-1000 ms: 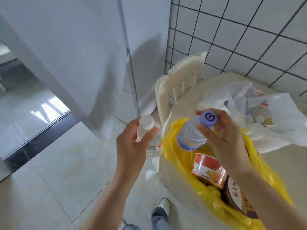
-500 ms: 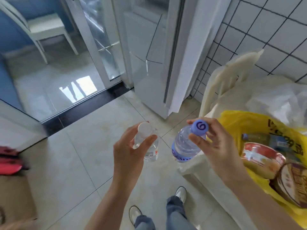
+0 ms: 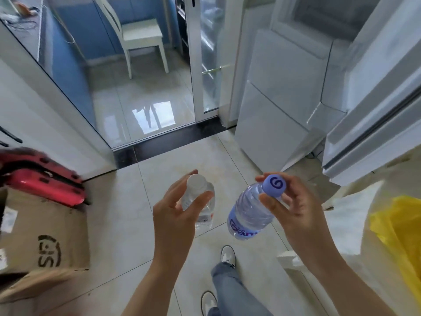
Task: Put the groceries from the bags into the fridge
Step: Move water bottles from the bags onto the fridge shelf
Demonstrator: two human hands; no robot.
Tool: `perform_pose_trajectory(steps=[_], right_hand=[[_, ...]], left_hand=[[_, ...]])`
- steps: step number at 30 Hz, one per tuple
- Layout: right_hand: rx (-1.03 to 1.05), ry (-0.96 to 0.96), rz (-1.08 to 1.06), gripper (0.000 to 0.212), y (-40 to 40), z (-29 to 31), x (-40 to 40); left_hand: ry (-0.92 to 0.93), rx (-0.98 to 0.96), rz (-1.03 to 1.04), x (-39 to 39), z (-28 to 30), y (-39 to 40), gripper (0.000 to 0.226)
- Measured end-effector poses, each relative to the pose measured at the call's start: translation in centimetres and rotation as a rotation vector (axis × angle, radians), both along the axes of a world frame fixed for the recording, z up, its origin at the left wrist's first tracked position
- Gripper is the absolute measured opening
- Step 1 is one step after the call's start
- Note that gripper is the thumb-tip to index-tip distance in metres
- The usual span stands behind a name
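Note:
My left hand [image 3: 175, 210] grips a small clear water bottle with a white cap [image 3: 201, 202] by its neck, over the tiled floor. My right hand [image 3: 290, 202] holds a larger clear bottle with a purple cap and blue label [image 3: 249, 213] by the cap, hanging tilted. The white fridge [image 3: 275, 106] stands ahead on the right with its door [image 3: 373, 106] swung open towards me. A yellow grocery bag [image 3: 401, 229] shows at the right edge, with a white bag [image 3: 350, 208] beside it.
A cardboard box [image 3: 45, 233] and a red case [image 3: 43, 179] lie on the floor at left. A sliding glass door frame [image 3: 196, 65] opens to a room with a white chair [image 3: 139, 37]. My feet [image 3: 227, 256] are below the bottles.
My view has swung left, away from the bags and towards the open fridge. Both hands kept their bottles and moved off the yellow bag to over the floor.

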State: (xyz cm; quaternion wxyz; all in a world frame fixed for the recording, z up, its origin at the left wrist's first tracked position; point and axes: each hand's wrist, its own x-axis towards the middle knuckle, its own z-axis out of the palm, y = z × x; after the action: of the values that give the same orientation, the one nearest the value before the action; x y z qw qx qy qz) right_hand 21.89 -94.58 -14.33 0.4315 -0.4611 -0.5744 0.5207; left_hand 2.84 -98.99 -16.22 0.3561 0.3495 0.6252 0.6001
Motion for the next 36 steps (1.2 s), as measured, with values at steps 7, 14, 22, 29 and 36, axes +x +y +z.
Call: perform_pose_trajectory(steps=[7, 14, 22, 29, 36], right_hand=[[-0.002, 0.046, 0.019, 0.033, 7.9, 0.6, -5.7], [0.033, 0.026, -0.016, 0.030, 18.8, 1.8, -10.0], [0.077, 0.030, -0.098, 0.032, 30.0, 4.1, -12.6], [0.122, 0.031, -0.267, 0.030, 38.1, 5.8, -13.7], [0.175, -0.005, -0.471, 0.027, 45.9, 8.0, -14.2]], left_hand=[[0.037, 0.013, 0.041, -5.8, 0.5, 7.0, 0.032], [0.040, 0.044, 0.001, -10.2, 2.1, 18.4, 0.030], [0.060, 0.087, -0.084, -12.2, 4.6, 32.5, 0.033], [0.097, 0.120, -0.261, -12.7, 5.8, 43.7, 0.033], [0.144, 0.195, -0.506, -13.1, 8.4, 54.9, 0.031]])
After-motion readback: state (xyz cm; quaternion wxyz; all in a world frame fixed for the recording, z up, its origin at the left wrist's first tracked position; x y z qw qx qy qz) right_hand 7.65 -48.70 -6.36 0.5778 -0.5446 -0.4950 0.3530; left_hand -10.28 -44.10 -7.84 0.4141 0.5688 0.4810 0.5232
